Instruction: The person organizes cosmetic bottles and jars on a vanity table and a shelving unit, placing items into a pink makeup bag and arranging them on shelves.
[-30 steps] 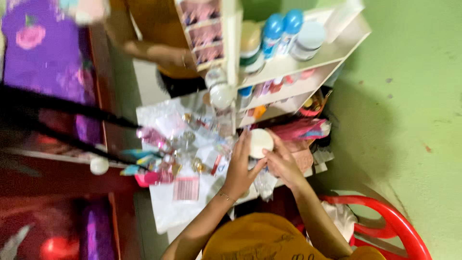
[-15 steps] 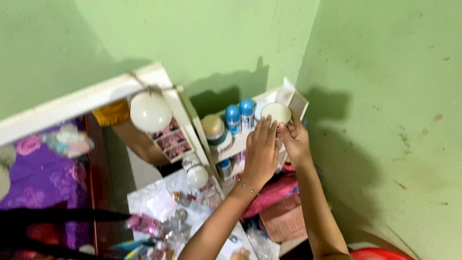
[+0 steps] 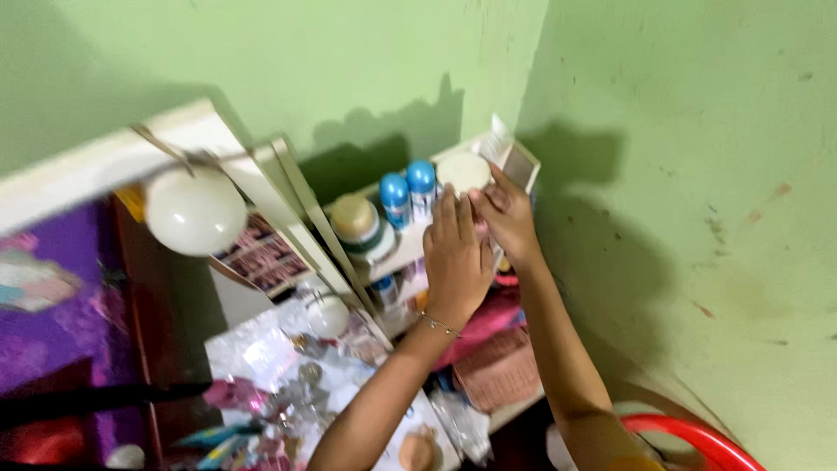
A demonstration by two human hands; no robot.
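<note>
**Both hands at the white jar on the top shelf**

My left hand [image 3: 455, 257] and my right hand [image 3: 507, 218] are raised to the top shelf [image 3: 397, 255] in the corner of the green wall [image 3: 697, 174]. Between them I hold a white jar [image 3: 463, 172] with a round lid; the fingertips of both hands touch its lower side. The jar is at the right end of the shelf, just beside two blue-capped bottles [image 3: 408, 194]. A gold-lidded jar [image 3: 355, 219] stands further left. A round white lamp [image 3: 194, 211] hangs on the mirror frame.
</note>
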